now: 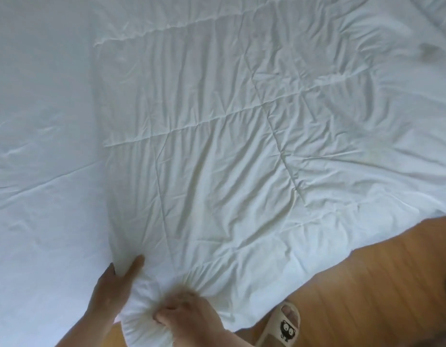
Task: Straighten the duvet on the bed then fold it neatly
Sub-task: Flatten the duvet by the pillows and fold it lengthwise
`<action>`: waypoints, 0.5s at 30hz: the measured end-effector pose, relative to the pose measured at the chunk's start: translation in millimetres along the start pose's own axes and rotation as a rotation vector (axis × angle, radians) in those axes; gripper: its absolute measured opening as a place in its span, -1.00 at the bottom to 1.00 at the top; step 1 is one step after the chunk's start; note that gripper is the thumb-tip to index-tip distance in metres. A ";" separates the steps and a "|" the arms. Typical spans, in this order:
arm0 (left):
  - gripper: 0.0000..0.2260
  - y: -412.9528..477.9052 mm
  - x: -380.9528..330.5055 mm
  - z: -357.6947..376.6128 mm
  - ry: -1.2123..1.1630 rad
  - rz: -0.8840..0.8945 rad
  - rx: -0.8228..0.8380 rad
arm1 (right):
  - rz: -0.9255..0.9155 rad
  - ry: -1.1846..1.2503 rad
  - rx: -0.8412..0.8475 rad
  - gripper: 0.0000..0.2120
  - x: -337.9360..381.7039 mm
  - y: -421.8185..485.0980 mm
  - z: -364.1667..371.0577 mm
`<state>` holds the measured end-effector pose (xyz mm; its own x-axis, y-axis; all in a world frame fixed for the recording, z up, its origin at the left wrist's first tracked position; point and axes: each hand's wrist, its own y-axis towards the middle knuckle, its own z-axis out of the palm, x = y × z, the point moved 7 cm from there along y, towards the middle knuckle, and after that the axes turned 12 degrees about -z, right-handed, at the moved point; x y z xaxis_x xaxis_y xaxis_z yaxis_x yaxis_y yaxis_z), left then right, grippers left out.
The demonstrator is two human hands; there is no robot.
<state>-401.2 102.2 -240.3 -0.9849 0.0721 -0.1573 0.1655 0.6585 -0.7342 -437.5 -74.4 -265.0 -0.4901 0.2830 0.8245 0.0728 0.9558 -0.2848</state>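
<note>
A white quilted duvet [229, 151] lies wrinkled across the bed, its left edge running from the top middle down to the near corner. My left hand [116, 284] holds that near edge, thumb on top and fingers tucked under the fabric. My right hand [189, 314] grips a bunched fold of the duvet's near corner, which hangs over the bed's edge. The duvet's far right part runs out of the frame.
The bed sheet [41, 146] lies bare to the left of the duvet. Wooden floor [367, 284] shows at the lower right, with my foot in a pale slipper [284, 326] close to the hanging duvet edge.
</note>
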 end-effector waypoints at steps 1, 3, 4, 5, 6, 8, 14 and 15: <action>-0.37 -2.8 7.2 4.4 -0.013 -0.007 0.044 | -0.026 0.019 -0.116 -0.80 -6.1 1.1 -3.3; -0.31 -12.5 25.8 15.9 -0.052 -0.060 0.114 | -0.023 -0.004 -0.250 -0.67 -13.9 -11.0 -22.6; -0.26 -14.0 38.2 23.3 -0.108 -0.093 0.147 | -0.041 0.015 -0.233 -0.63 -11.9 -20.1 -24.4; -0.22 -17.6 49.3 31.5 -0.171 -0.112 0.194 | -0.018 -0.020 -0.205 -0.55 -12.1 -31.3 -25.3; -0.21 -15.2 63.6 39.9 -0.217 -0.119 0.248 | 0.030 -0.065 -0.172 -0.44 -12.5 -45.1 -33.0; -0.26 -22.2 77.4 46.7 -0.255 -0.120 0.278 | 0.113 -0.103 -0.194 -0.32 -7.3 -74.0 -58.3; -0.70 -123.5 34.8 22.0 -0.222 0.032 0.140 | 0.306 0.284 -0.239 -0.24 38.3 -124.4 -98.7; -0.76 -143.9 22.8 18.5 -0.191 0.072 0.126 | 0.307 0.332 -0.251 -0.19 59.2 -130.8 -101.6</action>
<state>-446.5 -4.8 -150.4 -0.9448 -0.0355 -0.3258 0.2520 0.5570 -0.7914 -387.8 -174.6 -129.3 -0.1141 0.5246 0.8437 0.3961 0.8028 -0.4456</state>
